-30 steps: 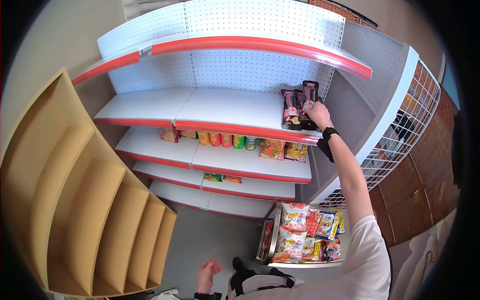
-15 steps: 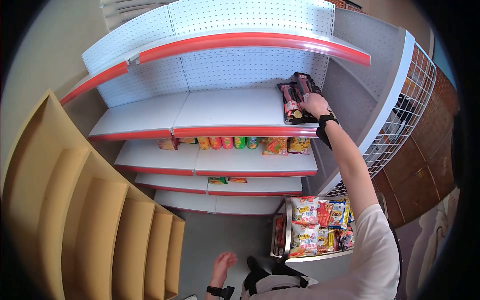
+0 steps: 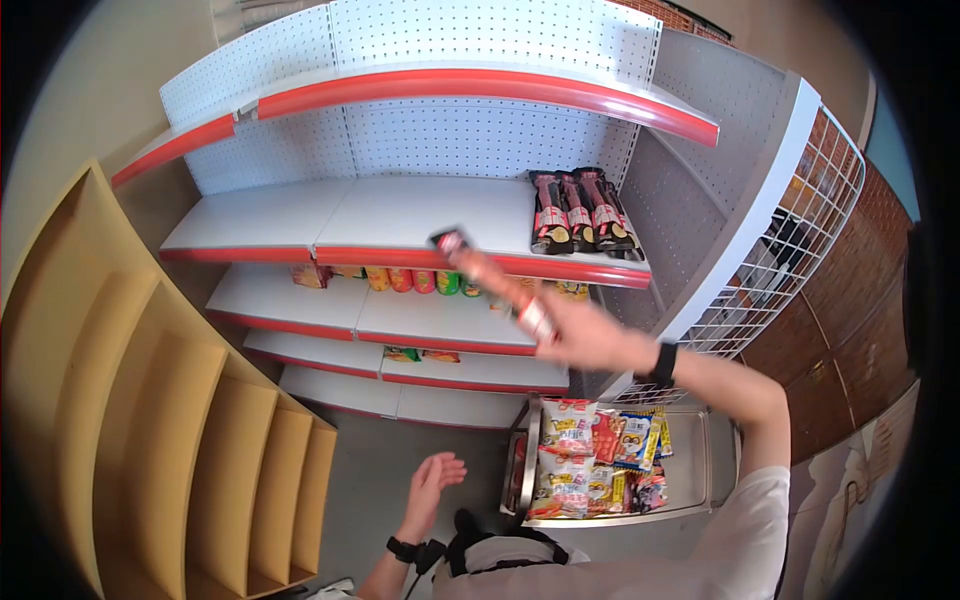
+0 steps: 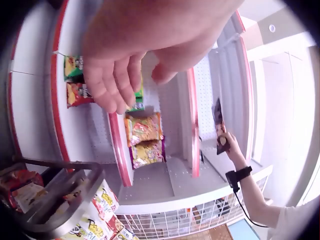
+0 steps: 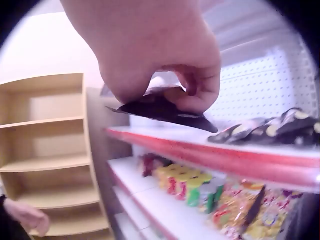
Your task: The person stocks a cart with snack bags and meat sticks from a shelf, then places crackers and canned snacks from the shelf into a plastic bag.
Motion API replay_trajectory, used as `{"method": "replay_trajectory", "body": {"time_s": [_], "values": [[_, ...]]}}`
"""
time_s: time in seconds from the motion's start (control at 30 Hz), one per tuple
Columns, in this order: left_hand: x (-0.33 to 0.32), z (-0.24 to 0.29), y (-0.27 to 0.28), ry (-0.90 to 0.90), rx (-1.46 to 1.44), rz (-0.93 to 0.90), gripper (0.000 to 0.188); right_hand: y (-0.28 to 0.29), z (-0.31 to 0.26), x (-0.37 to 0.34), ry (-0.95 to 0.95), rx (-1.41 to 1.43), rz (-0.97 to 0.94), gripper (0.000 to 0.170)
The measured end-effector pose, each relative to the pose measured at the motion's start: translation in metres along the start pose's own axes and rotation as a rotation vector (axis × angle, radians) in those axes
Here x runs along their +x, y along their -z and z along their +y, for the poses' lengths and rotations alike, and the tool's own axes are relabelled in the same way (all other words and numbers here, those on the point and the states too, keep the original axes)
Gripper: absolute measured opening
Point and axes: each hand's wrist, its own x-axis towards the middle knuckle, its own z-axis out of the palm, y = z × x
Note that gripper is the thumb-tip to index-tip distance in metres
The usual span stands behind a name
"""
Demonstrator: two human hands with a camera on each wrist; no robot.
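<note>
Right hand (image 3: 590, 332) pinches dark snack pack (image 3: 488, 275) by near end – long axis slanting up-left from grip in head view, before red shelf edge (image 3: 375, 256) – left hand (image 3: 433, 482) well apart, empty, fingers loose.

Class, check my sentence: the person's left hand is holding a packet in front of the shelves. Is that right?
It is not the left hand: the head view shows the right hand holding a packet in front of the shelves.
</note>
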Motion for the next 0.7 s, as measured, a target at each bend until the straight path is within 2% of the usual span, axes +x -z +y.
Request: {"method": "replay_trajectory", "body": {"time_s": [0.03,0.07,0.1,0.13,0.23,0.27,0.4,0.47,0.5,0.53,0.57,0.6,0.63,0.67,0.7], "values": [[0.001,0.005,-0.018,-0.063,-0.007,-0.098,0.036,-0.023,-0.005,-0.015,0.095,0.1,-0.055,0.078],[0.002,0.01,-0.037,-0.056,-0.02,-0.095,0.036,-0.033,-0.019,-0.029,0.037,0.14,-0.222,0.079],[0.006,0.015,-0.055,-0.17,-0.11,-0.162,0.036,-0.04,-0.032,-0.04,-0.023,0.175,-0.385,0.08],[0.008,0.015,-0.069,-0.285,-0.2,-0.228,0.037,-0.058,-0.032,-0.05,0.024,0.19,-0.41,0.081],[0.021,-0.002,-0.079,-0.217,-0.202,-0.173,0.032,-0.106,-0.028,-0.074,0.17,0.206,-0.388,0.081],[0.019,0.0,-0.083,-0.15,-0.165,-0.101,0.029,-0.104,-0.036,-0.077,0.143,0.214,-0.418,0.08],[0.011,0.004,-0.091,-0.122,-0.295,0.021,0.016,-0.096,-0.037,-0.078,0.225,0.234,-0.395,0.072],[0.006,0.0,-0.084,-0.086,-0.297,0.013,0.019,-0.083,-0.024,-0.062,0.294,0.15,-0.427,0.061],[0.003,-0.003,-0.078,-0.047,-0.296,0.002,0.023,-0.065,-0.019,-0.049,0.237,0.137,-0.27,0.052],[-0.001,-0.006,-0.075,-0.04,-0.29,0.059,0.023,-0.052,-0.004,-0.03,0.282,0.107,-0.056,0.05],[-0.006,-0.007,-0.073,-0.043,-0.288,0.067,0.023,-0.039,0.012,-0.006,0.234,0.098,0.109,0.046],[-0.012,-0.006,-0.072,-0.026,-0.315,0.123,0.021,-0.022,0.027,0.015,0.216,-0.002,0.293,0.041],[-0.016,-0.005,-0.069,-0.01,-0.339,0.179,0.019,0.001,0.036,0.037,-0.007,-0.1,0.214,0.039],[-0.021,-0.009,-0.064,-0.004,-0.325,0.207,0.021,-0.008,0.082,0.062,0.075,-0.14,0.481,0.039],[-0.025,-0.012,-0.058,-0.013,-0.319,0.218,0.021,0.002,0.101,0.081,-0.022,-0.29,0.484,0.041]]}}
